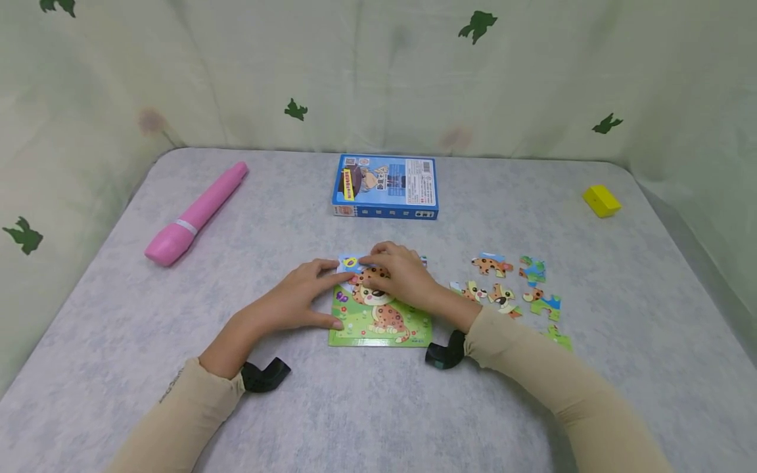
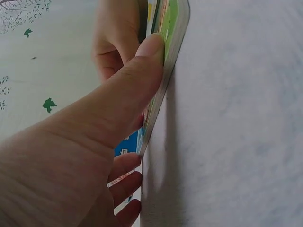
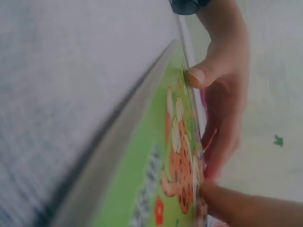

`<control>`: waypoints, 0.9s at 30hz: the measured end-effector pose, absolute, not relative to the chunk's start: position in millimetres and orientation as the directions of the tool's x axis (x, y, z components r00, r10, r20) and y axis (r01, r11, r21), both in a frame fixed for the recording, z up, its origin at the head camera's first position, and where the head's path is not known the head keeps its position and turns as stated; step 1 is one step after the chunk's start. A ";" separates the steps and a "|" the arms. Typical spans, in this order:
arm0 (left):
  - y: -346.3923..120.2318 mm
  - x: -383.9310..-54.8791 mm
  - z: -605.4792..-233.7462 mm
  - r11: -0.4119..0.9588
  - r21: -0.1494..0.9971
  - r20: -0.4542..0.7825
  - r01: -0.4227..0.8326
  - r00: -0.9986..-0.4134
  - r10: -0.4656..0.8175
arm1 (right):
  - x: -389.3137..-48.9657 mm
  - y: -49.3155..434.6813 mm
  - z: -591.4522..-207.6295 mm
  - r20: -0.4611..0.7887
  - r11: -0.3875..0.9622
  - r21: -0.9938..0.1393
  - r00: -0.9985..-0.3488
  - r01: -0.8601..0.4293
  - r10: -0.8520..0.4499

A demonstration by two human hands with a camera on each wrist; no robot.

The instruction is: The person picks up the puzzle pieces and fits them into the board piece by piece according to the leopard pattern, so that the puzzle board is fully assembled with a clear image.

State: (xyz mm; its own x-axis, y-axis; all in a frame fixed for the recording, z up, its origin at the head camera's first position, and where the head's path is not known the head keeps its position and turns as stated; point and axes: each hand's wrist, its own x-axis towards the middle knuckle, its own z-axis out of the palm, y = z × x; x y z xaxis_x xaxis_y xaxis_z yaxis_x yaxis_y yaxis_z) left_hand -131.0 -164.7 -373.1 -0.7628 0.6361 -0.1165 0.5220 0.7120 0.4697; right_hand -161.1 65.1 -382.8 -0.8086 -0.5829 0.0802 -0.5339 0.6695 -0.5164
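Note:
A jigsaw board [image 1: 361, 332] with a spotted cartoon leopard on green ground lies flat on the table. At its left side, my left hand [image 1: 290, 299] has its fingers spread, touching the upper left part. The left thumb [image 2: 151, 47] rests on the board near its lower left corner. My right hand [image 1: 405, 276] reaches over the upper part, with bent fingertips touching the picture close to the left fingers. Its palm hides the upper right area. Loose jigsaw pieces [image 1: 492, 264] lie to the right, some partly behind the right forearm.
A blue box [image 1: 384, 184] lies behind the board. The pink baton-like object [image 1: 198, 213] is at the left, and a yellow block [image 1: 602, 201] sits far right. Black wrist cameras [image 1: 266, 376] jut from both sleeves. A pale curtain [image 1: 378, 72] backs the table.

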 end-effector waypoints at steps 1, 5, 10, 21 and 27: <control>-165.1 -130.9 -373.1 0.711 0.468 -0.114 0.524 -0.762 0.637 | -161.0 64.9 -382.0 0.068 0.670 -0.519 -0.806 -0.531 -0.587; -165.8 -130.5 -373.2 0.708 0.469 -0.108 0.529 -0.761 0.640 | -159.9 68.5 -376.1 -0.002 0.652 -0.576 -0.797 -0.494 -0.605; -166.0 -130.3 -374.1 0.710 0.470 -0.110 0.524 -0.764 0.636 | -155.4 86.9 -360.4 0.001 0.564 -0.701 -0.790 -0.438 -0.613; -166.7 -130.3 -375.6 0.715 0.469 -0.114 0.519 -0.767 0.631 | -143.4 170.9 -334.2 0.289 0.475 -0.720 -0.841 -0.506 -0.457; -166.7 -130.1 -375.8 0.715 0.467 -0.110 0.520 -0.769 0.630 | -141.1 213.1 -346.8 0.293 0.524 -0.724 -0.888 -0.448 -0.354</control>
State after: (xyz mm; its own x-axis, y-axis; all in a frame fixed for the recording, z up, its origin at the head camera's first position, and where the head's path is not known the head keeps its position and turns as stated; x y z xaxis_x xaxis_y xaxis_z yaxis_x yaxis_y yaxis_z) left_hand -130.1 -166.7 -375.8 -0.7686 0.6302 -0.1098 0.5198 0.7154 0.4670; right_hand -141.1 213.1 -346.8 -0.8881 -0.3539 0.2931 -0.4480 0.5244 -0.7241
